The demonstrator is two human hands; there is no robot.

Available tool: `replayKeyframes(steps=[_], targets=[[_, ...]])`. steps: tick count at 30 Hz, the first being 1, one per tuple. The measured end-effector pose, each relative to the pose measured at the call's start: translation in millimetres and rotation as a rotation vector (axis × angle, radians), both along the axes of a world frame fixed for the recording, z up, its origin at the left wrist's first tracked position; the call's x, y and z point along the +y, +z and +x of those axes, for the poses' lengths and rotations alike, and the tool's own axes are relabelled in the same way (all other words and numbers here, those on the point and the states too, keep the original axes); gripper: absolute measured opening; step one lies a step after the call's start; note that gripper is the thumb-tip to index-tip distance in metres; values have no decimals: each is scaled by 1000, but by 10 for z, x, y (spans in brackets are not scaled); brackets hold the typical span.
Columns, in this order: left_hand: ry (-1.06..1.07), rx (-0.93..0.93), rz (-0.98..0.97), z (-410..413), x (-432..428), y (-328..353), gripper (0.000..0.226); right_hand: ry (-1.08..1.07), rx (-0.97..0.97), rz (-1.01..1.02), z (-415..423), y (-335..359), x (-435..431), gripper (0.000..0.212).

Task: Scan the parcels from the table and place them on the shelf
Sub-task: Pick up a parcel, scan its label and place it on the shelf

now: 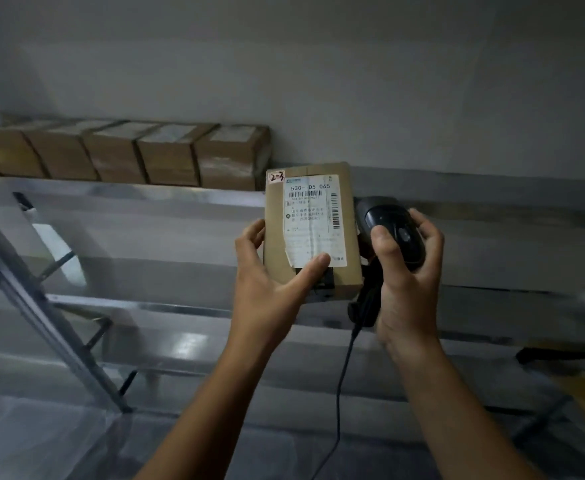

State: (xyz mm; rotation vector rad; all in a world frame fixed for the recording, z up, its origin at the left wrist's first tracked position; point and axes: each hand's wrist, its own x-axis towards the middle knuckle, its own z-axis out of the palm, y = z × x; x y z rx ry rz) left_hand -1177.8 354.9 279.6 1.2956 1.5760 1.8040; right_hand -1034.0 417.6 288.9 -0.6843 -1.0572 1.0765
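My left hand [266, 289] holds a small brown cardboard parcel [344, 271] upright in front of the shelf, thumb across its lower face. A white shipping label [310, 220] with barcodes and a "2-3" tag faces me. My right hand [408, 271] grips a black corded barcode scanner [393, 226] just right of the parcel, its head beside the label's right edge. The scanner's cable [343, 375] hangs down between my forearms.
A metal shelf [128, 190] runs across the view, its upper level carrying a row of several brown boxes [169, 157] at the left. Lower shelf levels [180, 306] and a slanted metal frame [41, 306] lie below. A grey wall stands behind.
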Motion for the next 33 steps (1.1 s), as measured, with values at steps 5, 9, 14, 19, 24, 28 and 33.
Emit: replayKeyframes(steps=[5, 9, 14, 19, 24, 28, 33], targets=[[-72, 10, 37, -423, 390, 175, 89, -52, 4, -17, -334, 240, 309, 62], [-92, 4, 47, -699, 594, 267, 92, -79, -35, -21, -578, 298, 477, 54], [-108, -61, 74, -831, 841, 173, 87, -112, -66, -70, -777, 233, 706, 64], [-128, -56, 89, -886, 1188, 168, 94, -89, -83, -68, -858, 226, 1109, 66], [124, 113, 137, -829, 1568, 189, 91, -3, -66, -77, -931, 238, 1515, 67], [385, 523, 174, -731, 1844, 204, 67, 86, -74, -58, -910, 270, 1801, 61], [487, 789, 236, -706, 2179, 161, 38, 155, -32, -105, -938, 260, 2102, 65]])
